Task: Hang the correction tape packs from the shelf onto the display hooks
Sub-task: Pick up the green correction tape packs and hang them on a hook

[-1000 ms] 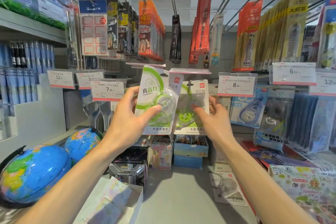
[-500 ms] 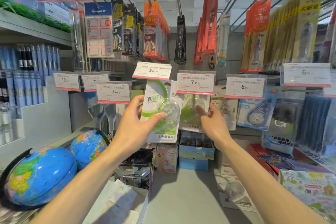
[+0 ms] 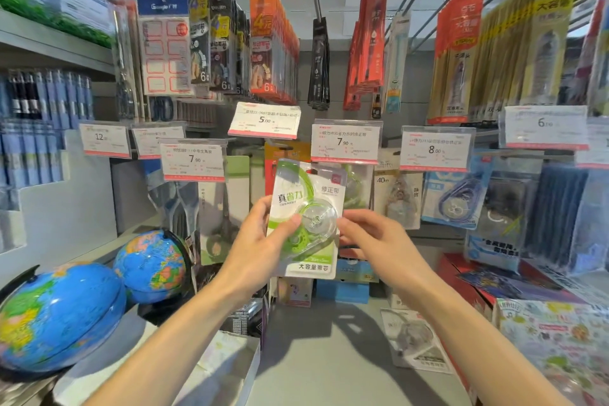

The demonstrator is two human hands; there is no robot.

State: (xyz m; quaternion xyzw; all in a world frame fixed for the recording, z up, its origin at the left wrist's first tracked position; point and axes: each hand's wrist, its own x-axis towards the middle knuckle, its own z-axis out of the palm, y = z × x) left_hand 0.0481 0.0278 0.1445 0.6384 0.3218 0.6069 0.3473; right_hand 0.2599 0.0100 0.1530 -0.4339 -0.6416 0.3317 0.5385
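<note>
Midway, by the look of it. Left hand [image 3: 255, 247] grips a green-and-white correction tape pack [image 3: 304, 219] by its left edge, thumb across the clear blister, held upright just below the 7.90 price tag [image 3: 345, 142]. Right hand [image 3: 374, 237] touches the pack's right edge with loosely curled fingers — whether it pinches the card I cannot tell. A similar green pack [image 3: 356, 186] already hangs behind, under that tag (at least one done, I judge). The held pack is not yet on a hook; its top sits near the tag. On the grey shelf [image 3: 313, 356] below, far right — one more pack [image 3: 415, 343] lies flat, still to hang.
</note>
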